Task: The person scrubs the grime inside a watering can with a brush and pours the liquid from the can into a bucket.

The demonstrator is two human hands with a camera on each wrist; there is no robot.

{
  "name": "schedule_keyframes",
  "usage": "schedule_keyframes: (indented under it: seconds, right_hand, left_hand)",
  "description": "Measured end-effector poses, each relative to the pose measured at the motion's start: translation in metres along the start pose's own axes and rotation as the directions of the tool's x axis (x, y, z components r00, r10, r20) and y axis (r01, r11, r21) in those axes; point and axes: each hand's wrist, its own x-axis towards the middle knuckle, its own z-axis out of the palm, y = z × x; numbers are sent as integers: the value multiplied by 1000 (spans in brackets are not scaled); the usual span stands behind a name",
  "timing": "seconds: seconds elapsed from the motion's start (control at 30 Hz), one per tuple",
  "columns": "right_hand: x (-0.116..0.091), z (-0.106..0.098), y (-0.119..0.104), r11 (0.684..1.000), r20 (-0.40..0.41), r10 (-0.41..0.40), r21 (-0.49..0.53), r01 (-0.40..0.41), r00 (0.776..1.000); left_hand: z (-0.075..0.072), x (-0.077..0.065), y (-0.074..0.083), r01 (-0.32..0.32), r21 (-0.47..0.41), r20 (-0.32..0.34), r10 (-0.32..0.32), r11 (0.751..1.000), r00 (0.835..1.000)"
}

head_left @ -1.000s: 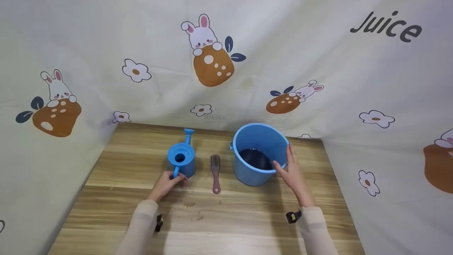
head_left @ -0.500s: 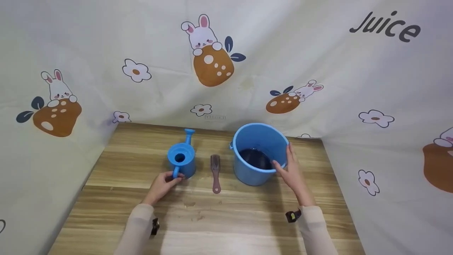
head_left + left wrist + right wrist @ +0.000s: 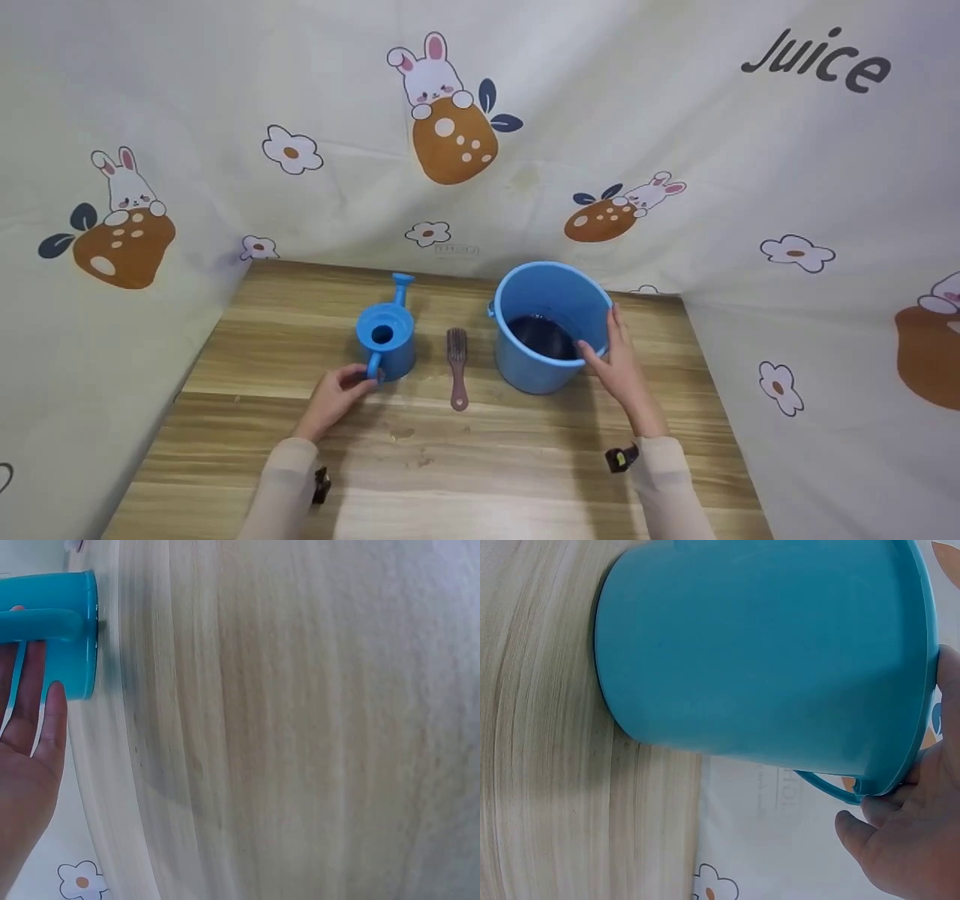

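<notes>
A blue watering can (image 3: pixel 401 360) stands upright on the wooden table, spout toward the back. My left hand (image 3: pixel 334 397) is at its handle (image 3: pixel 373 365), thumb on the near side and fingers reaching behind it. In the left wrist view those fingers (image 3: pixel 30 690) look fairly straight behind the handle; the thumb is hidden. A larger blue bucket (image 3: pixel 532 375) with dark liquid (image 3: pixel 541 336) in it stands to the right. My right hand (image 3: pixel 619 367) holds its right rim, thumb over the edge. In the right wrist view, fingers (image 3: pixel 855 832) lie by the rim near the bail handle (image 3: pixel 829 787).
Between can and bucket lies a brown brush (image 3: pixel 457 371), bristle end toward the back. Small wet spots (image 3: pixel 403 433) mark the table (image 3: pixel 465 487) in front of it. A printed curtain (image 3: pixel 337 202) encloses the table at the back and both sides.
My left hand has drawn back slightly to the left and toward me at the can's handle, its fingers reaching less far round. The can, the bucket and my right hand stay in place.
</notes>
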Motion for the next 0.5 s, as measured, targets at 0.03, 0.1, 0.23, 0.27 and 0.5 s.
schedule_keyframes:
  seconds: [0.03,0.1,0.23,0.27,0.5]
  right_hand:
    - [0,0,1,1000,0,-1,-1,1,1000]
    - [0,0,2,1000,1,-3,-3,3,1000]
    - [0,0,1,1000,14,-12,4,12,1000]
    - [0,-1,0,1000,22,-13,7,13,1000]
    - [8,-17,-6,999,119,14,-32,-10,993]
  left_hand:
    - [0,-1,0,8,1,-5,-8,1000,1000]
    - [-1,-2,1,15,2,-12,-15,1000,1000]
    - [-6,-3,3,16,10,-26,-16,1000,1000]
    - [-8,-3,4,21,11,-34,-21,1000,999]
    - [-21,7,18,38,-15,-101,-39,999,994]
